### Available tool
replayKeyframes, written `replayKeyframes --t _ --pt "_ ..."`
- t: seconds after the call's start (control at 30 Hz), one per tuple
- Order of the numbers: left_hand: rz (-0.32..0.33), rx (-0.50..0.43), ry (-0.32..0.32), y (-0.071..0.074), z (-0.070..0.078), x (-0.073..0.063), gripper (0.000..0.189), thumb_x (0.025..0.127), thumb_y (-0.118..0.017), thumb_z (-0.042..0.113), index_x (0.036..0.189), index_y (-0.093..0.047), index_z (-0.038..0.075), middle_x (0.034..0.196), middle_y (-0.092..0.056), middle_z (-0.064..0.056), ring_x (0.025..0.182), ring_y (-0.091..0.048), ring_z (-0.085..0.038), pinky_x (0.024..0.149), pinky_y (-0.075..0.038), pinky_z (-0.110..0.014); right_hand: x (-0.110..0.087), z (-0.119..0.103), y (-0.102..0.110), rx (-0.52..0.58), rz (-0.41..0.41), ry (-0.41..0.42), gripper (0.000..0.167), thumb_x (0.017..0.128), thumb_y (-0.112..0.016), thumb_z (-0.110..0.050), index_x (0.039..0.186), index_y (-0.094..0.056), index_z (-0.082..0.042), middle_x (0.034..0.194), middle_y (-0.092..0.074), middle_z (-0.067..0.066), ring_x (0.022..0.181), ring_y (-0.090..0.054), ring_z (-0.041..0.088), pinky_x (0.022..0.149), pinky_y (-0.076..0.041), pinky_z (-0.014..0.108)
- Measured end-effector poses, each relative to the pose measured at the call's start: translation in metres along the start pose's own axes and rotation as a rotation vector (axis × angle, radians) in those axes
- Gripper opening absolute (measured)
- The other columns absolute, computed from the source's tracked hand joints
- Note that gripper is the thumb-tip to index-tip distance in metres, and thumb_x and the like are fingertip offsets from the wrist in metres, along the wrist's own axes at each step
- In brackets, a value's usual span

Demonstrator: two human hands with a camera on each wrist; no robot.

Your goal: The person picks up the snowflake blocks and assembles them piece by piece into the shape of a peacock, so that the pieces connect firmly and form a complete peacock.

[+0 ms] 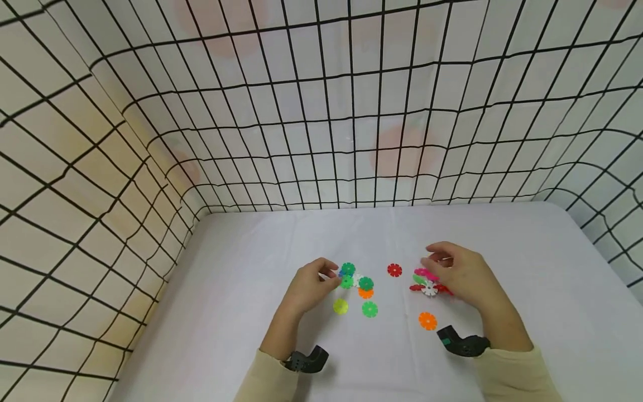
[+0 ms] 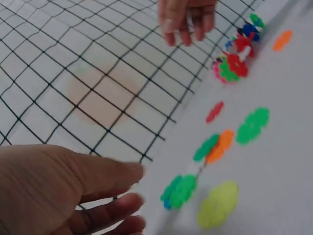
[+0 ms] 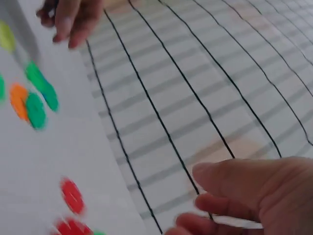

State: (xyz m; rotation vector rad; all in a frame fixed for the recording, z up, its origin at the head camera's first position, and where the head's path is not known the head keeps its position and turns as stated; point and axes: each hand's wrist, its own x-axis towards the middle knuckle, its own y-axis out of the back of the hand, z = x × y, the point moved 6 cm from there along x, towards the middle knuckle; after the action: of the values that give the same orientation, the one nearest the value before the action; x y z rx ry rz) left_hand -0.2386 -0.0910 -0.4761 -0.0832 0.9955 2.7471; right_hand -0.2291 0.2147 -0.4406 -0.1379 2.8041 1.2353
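Note:
Notched plastic discs lie on a white cloth. My left hand (image 1: 312,286) hovers by the left group, its fingers loosely bent around nothing. Near its fingertips are a light green disc (image 1: 347,282), a darker green disc (image 1: 348,268) and some blue beneath. Right of them, a green disc (image 1: 366,283) overlaps an orange disc (image 1: 365,293). My right hand (image 1: 463,274) is held over a joined cluster of discs (image 1: 430,288) in pink, red, white and green, hiding part of it. In the right wrist view its thumb and fingers (image 3: 222,178) are apart with nothing between them.
Loose on the cloth (image 1: 211,312) lie a red disc (image 1: 394,270), a yellow disc (image 1: 340,306), a light green disc (image 1: 370,309) and an orange disc (image 1: 428,321). Black wire mesh (image 1: 301,120) stands along the back and sides. Each wrist wears a black camera (image 1: 463,341).

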Motion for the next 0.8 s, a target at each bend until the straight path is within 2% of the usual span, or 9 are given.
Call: replayKeyframes --t 0.13,0.23,0.33,0.47,0.63,0.8 --pt "-0.127 0.056 0.003 -0.009 -0.015 -0.008 0.025 0.087 -0.080 0.025 0.108 -0.070 0.016 0.094 -0.066 0.003 0.082 -0.060 -0.014 0.069 -0.049 -0.030 0.001 -0.027 -0.043 0.051 -0.078 0.113 0.038 0.096 -0.071 -0.031 0.127 -0.067 -0.010 0.112 -0.073 0.006 0.099 -0.068 0.022 0.077 -0.059 0.031" --pt "-0.200 0.123 -0.018 -0.020 -0.019 -0.014 0.027 0.081 -0.086 0.024 0.102 -0.069 0.018 0.085 -0.062 0.004 0.077 -0.056 -0.012 0.068 -0.047 -0.028 -0.001 -0.039 -0.079 -0.026 -0.147 0.148 0.030 0.091 -0.078 -0.029 0.115 -0.071 -0.014 0.102 -0.071 0.000 0.091 -0.064 0.015 0.077 -0.058 0.032" --pt "-0.231 0.175 -0.055 -0.028 -0.016 -0.016 0.027 0.078 -0.088 0.022 0.097 -0.069 0.017 0.080 -0.059 0.005 0.073 -0.053 -0.011 0.066 -0.045 -0.026 -0.006 -0.044 -0.106 -0.150 -0.190 0.152 0.030 0.085 -0.082 -0.031 0.108 -0.070 -0.016 0.093 -0.066 -0.003 0.083 -0.059 0.013 0.073 -0.054 0.033" --pt "-0.212 0.204 -0.060 -0.030 -0.013 -0.015 0.024 0.079 -0.086 0.018 0.092 -0.067 0.016 0.081 -0.058 0.005 0.075 -0.052 -0.011 0.067 -0.044 -0.025 -0.012 -0.047 -0.120 -0.221 -0.185 0.160 0.028 0.085 -0.083 -0.030 0.103 -0.068 -0.015 0.091 -0.061 -0.002 0.080 -0.056 0.012 0.073 -0.051 0.033" --pt "-0.186 0.218 -0.083 -0.031 -0.008 -0.015 0.022 0.081 -0.083 0.016 0.096 -0.068 0.014 0.088 -0.060 0.004 0.082 -0.053 -0.010 0.074 -0.046 -0.026 -0.011 -0.049 -0.122 -0.124 -0.167 0.192 0.020 0.086 -0.082 -0.021 0.096 -0.065 -0.017 0.087 -0.062 -0.005 0.080 -0.056 0.011 0.074 -0.050 0.031" --pt "-0.166 0.209 -0.082 -0.032 -0.007 -0.017 0.027 0.080 -0.084 0.015 0.103 -0.069 0.011 0.092 -0.061 0.002 0.085 -0.054 -0.011 0.076 -0.048 -0.028 -0.004 -0.046 -0.132 0.108 -0.128 0.243 0.015 0.089 -0.079 -0.018 0.096 -0.067 -0.022 0.083 -0.067 -0.010 0.078 -0.060 0.006 0.072 -0.052 0.024"
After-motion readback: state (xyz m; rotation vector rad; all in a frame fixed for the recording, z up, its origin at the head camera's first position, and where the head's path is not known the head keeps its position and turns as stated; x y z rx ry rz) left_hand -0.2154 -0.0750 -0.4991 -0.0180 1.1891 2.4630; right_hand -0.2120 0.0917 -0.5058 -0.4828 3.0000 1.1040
